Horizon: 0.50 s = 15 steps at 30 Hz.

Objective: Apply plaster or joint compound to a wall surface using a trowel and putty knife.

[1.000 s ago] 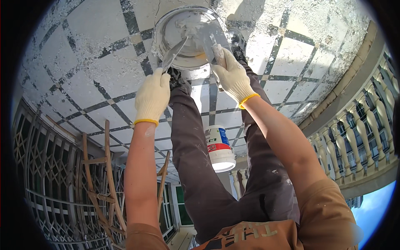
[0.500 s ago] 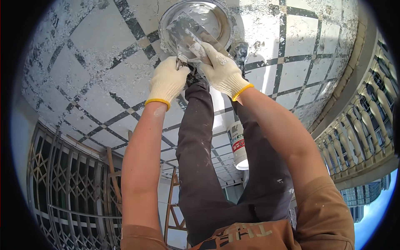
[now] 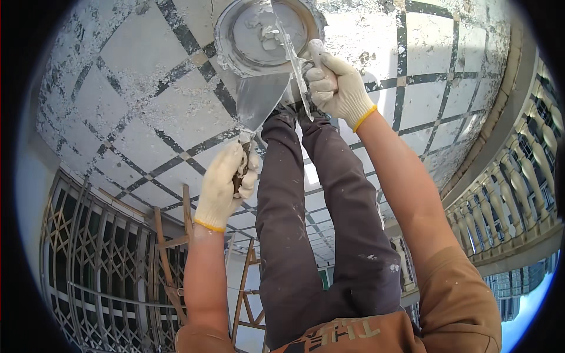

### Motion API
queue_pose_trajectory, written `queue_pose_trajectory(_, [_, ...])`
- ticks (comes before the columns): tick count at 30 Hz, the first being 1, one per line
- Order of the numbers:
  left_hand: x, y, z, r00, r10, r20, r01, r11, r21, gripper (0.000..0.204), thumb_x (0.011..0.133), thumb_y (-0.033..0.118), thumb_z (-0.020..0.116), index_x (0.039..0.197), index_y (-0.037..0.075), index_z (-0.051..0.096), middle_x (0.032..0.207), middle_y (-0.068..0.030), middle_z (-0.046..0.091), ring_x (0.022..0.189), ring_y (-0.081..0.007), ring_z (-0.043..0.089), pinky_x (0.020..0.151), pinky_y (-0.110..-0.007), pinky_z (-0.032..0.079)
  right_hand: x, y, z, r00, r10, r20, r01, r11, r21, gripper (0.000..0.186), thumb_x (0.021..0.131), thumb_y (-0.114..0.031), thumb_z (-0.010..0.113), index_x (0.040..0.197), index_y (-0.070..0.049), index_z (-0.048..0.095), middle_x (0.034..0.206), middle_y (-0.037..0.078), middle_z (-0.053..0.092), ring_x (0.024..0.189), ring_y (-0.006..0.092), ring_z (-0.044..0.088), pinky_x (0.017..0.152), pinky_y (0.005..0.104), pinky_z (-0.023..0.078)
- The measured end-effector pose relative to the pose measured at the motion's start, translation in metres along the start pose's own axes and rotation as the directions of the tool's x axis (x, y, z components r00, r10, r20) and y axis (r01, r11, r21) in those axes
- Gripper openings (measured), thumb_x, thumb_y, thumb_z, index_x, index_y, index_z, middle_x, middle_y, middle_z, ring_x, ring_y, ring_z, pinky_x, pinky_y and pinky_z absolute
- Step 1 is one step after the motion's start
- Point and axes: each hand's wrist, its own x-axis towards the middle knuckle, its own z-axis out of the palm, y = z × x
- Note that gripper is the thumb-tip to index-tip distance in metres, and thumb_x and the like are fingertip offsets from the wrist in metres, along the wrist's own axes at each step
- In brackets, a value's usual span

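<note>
Head view, and I see two gloved hands at work below me, each with a tool. The left hand (image 3: pixel 228 182), just left of the frame's centre, has its fingers wrapped round the dark handle of a scraper (image 3: pixel 259 103), whose broad grey blade points up the frame. The right hand (image 3: pixel 341 88), in the upper middle, has its fingers curled round the pale handle of a trowel (image 3: pixel 292 56). That trowel is turned nearly edge-on, a long thin strip slanting from the top edge down to the knees, with white stuff caked along it. The scraper's upper right corner meets the strip in the picture; whether the two touch, I cannot tell. At the top centre sits a round pan (image 3: pixel 226 44), its wall smeared, with white putty (image 3: pixel 244 35) inside. The trowel's far end overlaps the pan, though I cannot tell if it rests there. Around it spreads a tiled floor (image 3: pixel 141 88), pale squares with dark bands, spattered with white. Dark trousers (image 3: pixel 282 223), flecked with white, fill the lower middle. A folding gate (image 3: pixel 88 259) stands at lower left, wooden frames (image 3: pixel 168 270) beside it, and a pale balustrade (image 3: pixel 518 188) curves along the right.
</note>
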Motion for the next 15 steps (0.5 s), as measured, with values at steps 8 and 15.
queue_pose_trajectory(8, [0.028,-0.014,0.026,0.957,-0.062,0.282,0.186,0.878,-0.441,0.028,0.114,0.028,0.050,0.124,0.005,0.062,0.086,-0.0050,0.063,0.050,-0.0031,0.032,0.040,-0.018,0.020,-0.052,0.027,-0.004,0.813,0.224,0.538,-0.469,0.800,0.375,0.034,0.113,-0.032,0.052,0.143,-0.018,0.060,0.069,0.001,0.042,0.047,0.0061,0.029,0.039,0.0197,0.014])
queue_pose_trajectory(15, [0.111,0.058,0.014,0.992,0.097,-0.084,-0.071,0.958,0.277,0.030,0.110,0.031,0.054,0.121,0.005,0.064,0.088,-0.0028,0.059,0.055,-0.0053,0.038,0.044,-0.020,0.031,-0.128,0.011,-0.036,0.968,0.131,0.213,-0.152,0.985,0.086,0.046,0.106,-0.018,0.056,0.148,-0.006,0.047,0.074,0.005,0.047,0.048,0.0083,0.032,0.040,0.0224,0.024])
